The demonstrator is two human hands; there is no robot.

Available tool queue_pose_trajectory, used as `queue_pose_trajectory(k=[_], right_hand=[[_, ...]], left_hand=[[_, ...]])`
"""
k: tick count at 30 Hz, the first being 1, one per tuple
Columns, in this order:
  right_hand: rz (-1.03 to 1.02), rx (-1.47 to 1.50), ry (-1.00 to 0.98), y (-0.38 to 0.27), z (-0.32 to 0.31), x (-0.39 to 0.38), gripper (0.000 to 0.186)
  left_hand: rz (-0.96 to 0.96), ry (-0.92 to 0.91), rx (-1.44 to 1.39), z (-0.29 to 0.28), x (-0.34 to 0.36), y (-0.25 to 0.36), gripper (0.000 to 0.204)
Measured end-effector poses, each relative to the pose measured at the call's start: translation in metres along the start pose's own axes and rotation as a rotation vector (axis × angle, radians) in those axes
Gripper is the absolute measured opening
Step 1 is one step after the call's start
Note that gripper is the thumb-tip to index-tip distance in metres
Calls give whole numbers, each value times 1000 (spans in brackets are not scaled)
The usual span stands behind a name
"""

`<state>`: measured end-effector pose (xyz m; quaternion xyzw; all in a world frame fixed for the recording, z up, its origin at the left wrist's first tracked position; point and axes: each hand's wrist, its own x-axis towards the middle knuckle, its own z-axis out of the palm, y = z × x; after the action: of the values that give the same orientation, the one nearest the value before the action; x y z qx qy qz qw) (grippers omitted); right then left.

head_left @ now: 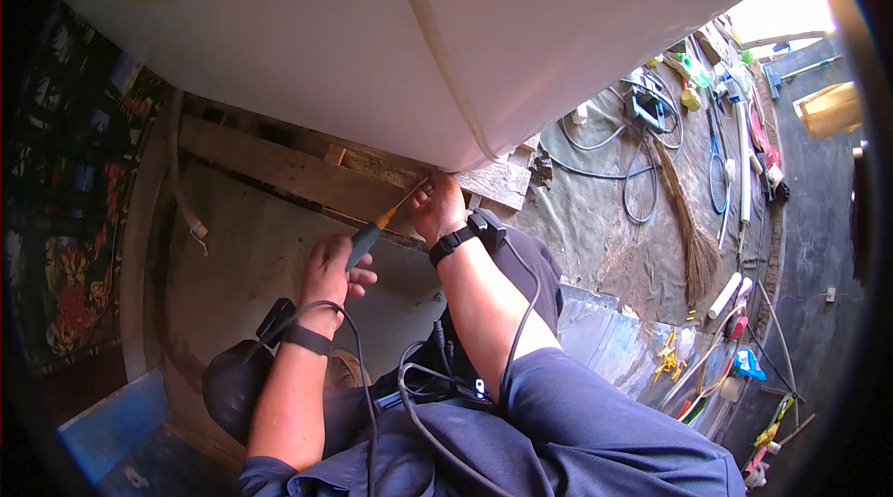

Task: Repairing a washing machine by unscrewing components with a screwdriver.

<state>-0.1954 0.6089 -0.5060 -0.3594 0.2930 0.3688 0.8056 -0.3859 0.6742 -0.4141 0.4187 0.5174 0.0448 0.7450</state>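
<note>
My left hand (333, 269) loosely grips the dark teal handle of a screwdriver (365, 241), which has an orange collar and a thin shaft angled up to the right. At the shaft's far end my right hand (435, 204) is curled beneath the lower edge of a large white container (307, 23), by the wooden planks (270, 167) under it. Whatever the fingertips pinch there is too small to make out. Straps with dark devices and cables circle both wrists.
A hose (179, 181) hangs left of the planks. Looped cables (640, 176), a straw broom (698, 255), white pipes (744, 162) and scattered small items (670, 357) lie to the right. A blue panel (107, 423) is at lower left.
</note>
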Motion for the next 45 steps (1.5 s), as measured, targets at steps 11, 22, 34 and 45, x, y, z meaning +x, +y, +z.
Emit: queue_pose_trajectory(k=[11,22,34,45], right_hand=[[2,14,-48,-1,-4,5,12],[23,-6,-25,-1,-4,4,11],[5,17,-1,1,-6,10,20],[44,-4,-79,6,-4,1,23]], left_hand=[[9,7,-47,2,2,-3,35],[-56,-65,10,-1,-2,-1,24],[15,-75,-16,5,1,-6,28],[-5,-126,40,5,-5,-6,23]])
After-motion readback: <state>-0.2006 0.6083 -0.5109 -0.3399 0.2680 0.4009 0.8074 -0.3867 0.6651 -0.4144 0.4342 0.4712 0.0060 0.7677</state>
